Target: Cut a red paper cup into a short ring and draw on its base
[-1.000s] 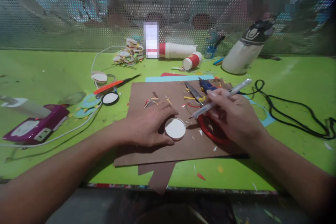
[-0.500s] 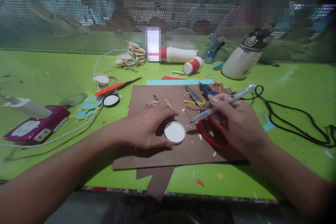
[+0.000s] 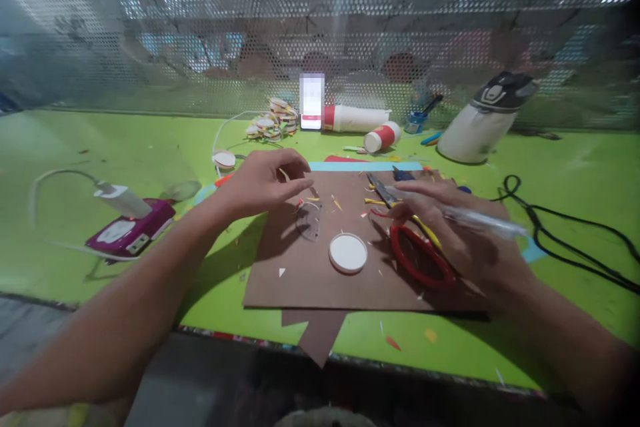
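Observation:
A shallow white round disc [image 3: 349,255] with a raised rim lies on the brown cardboard [image 3: 295,290]. My left hand [image 3: 270,181] is lifted behind and left of it, thumb and fingers apart, with nothing in it. Below those fingertips is a clear half-round piece with marks, like a protractor [image 3: 309,221]. My right hand [image 3: 457,230] grips a pale pen [image 3: 487,220], blurred by motion, its back end pointing right. Partly beneath that hand lie scissors with a red handle [image 3: 423,260] and grey blades [image 3: 380,188].
Paper cups [image 3: 383,138], a lit phone [image 3: 311,103], a pile of small round pieces [image 3: 273,121] and a white bottle [image 3: 483,121] stand at the back. A purple power strip [image 3: 133,230] is at left, black cable [image 3: 560,230] at right. Paper scraps litter the cardboard.
My left hand has let go of the white disc and moved up and left. The pen in my right hand has swung away from the disc. The view has shifted slightly.

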`<state>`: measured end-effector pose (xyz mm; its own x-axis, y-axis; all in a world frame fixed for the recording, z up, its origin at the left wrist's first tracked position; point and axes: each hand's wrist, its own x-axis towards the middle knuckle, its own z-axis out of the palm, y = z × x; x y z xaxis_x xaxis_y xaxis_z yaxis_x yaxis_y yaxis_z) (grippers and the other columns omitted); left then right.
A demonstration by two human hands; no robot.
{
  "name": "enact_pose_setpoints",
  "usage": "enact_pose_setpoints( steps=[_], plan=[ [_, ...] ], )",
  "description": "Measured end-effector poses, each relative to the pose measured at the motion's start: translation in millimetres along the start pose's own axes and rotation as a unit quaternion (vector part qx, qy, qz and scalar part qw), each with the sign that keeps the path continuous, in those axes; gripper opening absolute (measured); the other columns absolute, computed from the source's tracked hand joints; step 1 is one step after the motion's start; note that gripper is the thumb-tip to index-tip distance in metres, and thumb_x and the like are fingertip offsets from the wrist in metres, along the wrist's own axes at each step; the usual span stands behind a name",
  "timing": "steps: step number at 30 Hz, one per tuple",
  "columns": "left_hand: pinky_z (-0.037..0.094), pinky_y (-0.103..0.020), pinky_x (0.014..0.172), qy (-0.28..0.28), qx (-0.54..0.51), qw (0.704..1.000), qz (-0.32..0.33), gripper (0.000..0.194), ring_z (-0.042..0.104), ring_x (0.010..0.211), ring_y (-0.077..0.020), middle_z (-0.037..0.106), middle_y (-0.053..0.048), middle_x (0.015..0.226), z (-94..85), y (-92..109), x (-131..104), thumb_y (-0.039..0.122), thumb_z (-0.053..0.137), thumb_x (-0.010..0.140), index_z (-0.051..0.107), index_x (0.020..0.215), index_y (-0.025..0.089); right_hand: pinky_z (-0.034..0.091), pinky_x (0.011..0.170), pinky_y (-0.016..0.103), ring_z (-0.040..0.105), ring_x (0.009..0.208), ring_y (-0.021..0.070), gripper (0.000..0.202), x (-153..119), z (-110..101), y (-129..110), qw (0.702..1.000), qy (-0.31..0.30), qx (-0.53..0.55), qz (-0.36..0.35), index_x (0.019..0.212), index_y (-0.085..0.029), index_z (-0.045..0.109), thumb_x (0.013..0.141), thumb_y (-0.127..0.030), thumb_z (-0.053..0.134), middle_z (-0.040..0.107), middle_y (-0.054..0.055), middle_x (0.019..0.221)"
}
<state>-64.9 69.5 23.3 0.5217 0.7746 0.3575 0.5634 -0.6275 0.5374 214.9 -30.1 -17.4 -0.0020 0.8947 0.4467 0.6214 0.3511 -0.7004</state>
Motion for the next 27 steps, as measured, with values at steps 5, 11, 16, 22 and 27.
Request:
enact_pose_setpoints(
  steps=[5, 11, 16, 22, 27],
  plan=[
    [0.048, -0.029, 0.070, -0.097, 0.042, 0.994, 0.007, 0.030, 0.064, 0.074, -0.0171, 0.071, -0.006, 0.084, 14.9, -1, -2, 0.038, 0.060, 0.082, 0.070, 0.096, 0.014, 0.040, 0.062, 0.027, 0.060, 0.068, 0.0156, 0.018, 0, -9, -19, 0.937, -0.257, -0.132, -0.199, 0.091, -0.025, 0.070, 0.089, -0.039, 0.060, 0.069, 0.001, 0.079],
    [0.050, -0.032, 0.074, -0.130, 0.069, 0.989, -0.031, 0.037, 0.066, 0.083, -0.0213, 0.072, -0.009, 0.095, 6.5, -6, 1, 0.041, 0.056, 0.085, 0.067, 0.107, 0.015, 0.033, 0.065, 0.031, 0.055, 0.079, 0.0222, 0.015, -22, -4, -41, 0.851, -0.357, -0.281, -0.264, 0.095, -0.020, 0.059, 0.087, -0.033, 0.063, 0.062, 0.007, 0.088],
    [0.047, -0.038, 0.091, -0.141, 0.158, 0.977, 0.021, 0.042, 0.061, 0.107, -0.0252, 0.065, -0.011, 0.119, -12.5, 37, -40, 0.042, 0.057, 0.087, 0.061, 0.122, 0.018, 0.033, 0.067, 0.035, 0.054, 0.079, 0.0246, 0.020, -37, 2, -42, 0.831, -0.317, -0.343, -0.303, 0.101, -0.019, 0.056, 0.083, -0.010, 0.054, 0.061, 0.008, 0.090],
    [0.041, -0.038, 0.106, -0.131, 0.131, 0.982, 0.037, 0.062, 0.047, 0.129, -0.0246, 0.043, -0.014, 0.145, 21.8, 83, -128, 0.041, 0.058, 0.089, 0.037, 0.143, 0.020, 0.035, 0.067, 0.034, 0.057, 0.083, 0.0253, 0.027, -42, 6, -41, 0.839, -0.291, -0.339, -0.309, 0.107, -0.019, 0.053, 0.084, -0.004, 0.047, 0.061, 0.009, 0.095],
    [0.045, -0.046, 0.102, -0.096, 0.177, 0.980, 0.001, 0.067, 0.050, 0.124, -0.0294, 0.045, -0.017, 0.142, 53.5, 75, -154, 0.042, 0.056, 0.090, 0.028, 0.146, 0.017, 0.030, 0.059, 0.031, 0.060, 0.076, 0.0247, 0.024, -44, 9, -41, 0.824, -0.288, -0.370, -0.318, 0.103, -0.018, 0.054, 0.085, -0.002, 0.048, 0.063, 0.009, 0.092]
  ],
)
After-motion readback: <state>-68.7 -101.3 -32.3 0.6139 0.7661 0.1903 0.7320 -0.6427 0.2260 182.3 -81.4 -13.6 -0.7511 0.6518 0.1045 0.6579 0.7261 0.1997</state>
